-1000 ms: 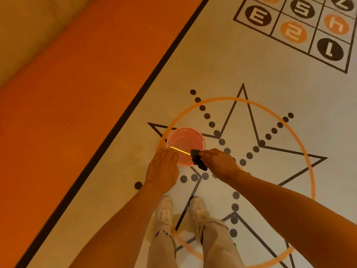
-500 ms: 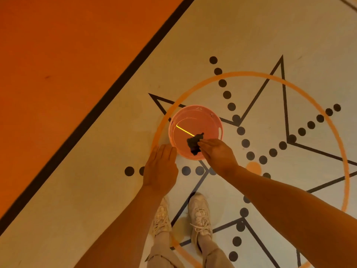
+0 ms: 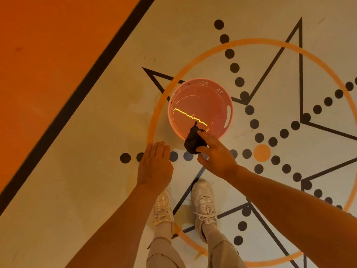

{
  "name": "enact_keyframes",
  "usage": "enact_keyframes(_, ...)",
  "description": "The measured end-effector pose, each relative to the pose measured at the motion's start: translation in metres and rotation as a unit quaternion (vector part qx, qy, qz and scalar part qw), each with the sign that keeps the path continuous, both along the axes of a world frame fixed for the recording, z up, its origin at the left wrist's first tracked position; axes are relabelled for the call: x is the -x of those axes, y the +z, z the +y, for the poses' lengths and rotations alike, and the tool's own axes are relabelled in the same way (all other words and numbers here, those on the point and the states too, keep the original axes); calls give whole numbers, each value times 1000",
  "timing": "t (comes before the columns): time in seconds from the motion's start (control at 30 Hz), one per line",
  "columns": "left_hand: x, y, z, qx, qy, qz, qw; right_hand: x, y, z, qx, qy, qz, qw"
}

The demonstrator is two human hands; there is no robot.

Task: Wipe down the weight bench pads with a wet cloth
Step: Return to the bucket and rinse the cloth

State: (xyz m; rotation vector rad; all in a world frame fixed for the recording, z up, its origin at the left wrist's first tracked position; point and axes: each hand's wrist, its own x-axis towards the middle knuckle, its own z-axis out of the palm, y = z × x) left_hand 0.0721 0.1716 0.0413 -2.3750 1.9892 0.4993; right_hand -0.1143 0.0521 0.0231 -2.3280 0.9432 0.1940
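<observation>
The right hand point(image 3: 216, 157) pinches the dark, bunched cloth point(image 3: 193, 140) over the near rim of the pink basin point(image 3: 229, 113), apparently water-filled, directly ahead, while the left hand point(image 3: 155, 165) hovers flat and empty beside it.

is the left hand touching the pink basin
Apart. The head view shows the left hand open and flat, with a strip of bare floor between its fingertips and the basin rim.

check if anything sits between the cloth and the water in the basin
Nothing visible does. The right hand holds the dark cloth over the near rim of the pink basin; the left hand hovers off to the side.
</observation>
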Motion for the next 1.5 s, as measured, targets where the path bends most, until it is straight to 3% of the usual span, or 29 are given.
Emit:
enact_keyframes(0.17,-1,-3,-8,15,-3,2,1000,1,-4,2,9,58,-43,997)
enact_keyframes(0.37,-6,-16,-17,26,2,3,1000,-10,-15,4,58,30,-80,995)
enact_keyframes(0.5,-8,-27,-16,19,6,0,1000,-21,-32,2,61,-41,-38,997)
enact_keyframes(0.6,-10,-34,-14,13,11,1,1000,-26,-40,5,86,2,-11,996)
enact_keyframes(0.73,-12,-40,-12,-5,8,-7,1000,-32,-45,11,126,-57,-20,990)
enact_keyframes(1.0,-14,-41,-14,-24,36,9,999,-27,-53,28,153,-22,30,988)
enact_keyframes(1.17,-13,-35,-5,-7,31,17,999,-10,-36,42,175,4,14,984)
enact_keyframes(1.33,-15,-37,0,0,35,12,999,-17,-36,29,150,-38,2,988)
enact_keyframes(1.5,-18,-42,2,1,25,10,1000,-29,-40,18,175,2,-15,984)
